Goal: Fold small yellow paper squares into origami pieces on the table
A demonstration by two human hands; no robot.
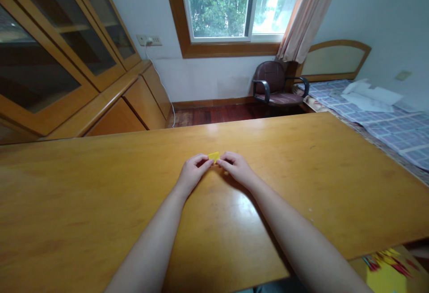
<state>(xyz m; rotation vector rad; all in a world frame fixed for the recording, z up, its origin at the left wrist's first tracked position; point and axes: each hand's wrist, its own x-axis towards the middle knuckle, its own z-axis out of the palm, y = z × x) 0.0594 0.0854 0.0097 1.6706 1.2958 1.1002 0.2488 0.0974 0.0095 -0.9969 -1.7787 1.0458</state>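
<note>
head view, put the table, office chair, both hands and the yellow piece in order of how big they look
1. Table
2. Office chair
3. Left hand and right hand: too alike to rank
4. Yellow piece, partly covered by fingers

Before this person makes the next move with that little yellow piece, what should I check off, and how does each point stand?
1. Left grip on the yellow piece: ok, thumb and fingers at its left side.
2. Right grip on it: ok, fingertips at its right side.
3. Work above the table: ok.
4. Piece's edges neatly lined up: cannot tell, too small.
5. Larger yellow item on the tabletop: not ok, it shows beyond the edge, lower right.
</note>
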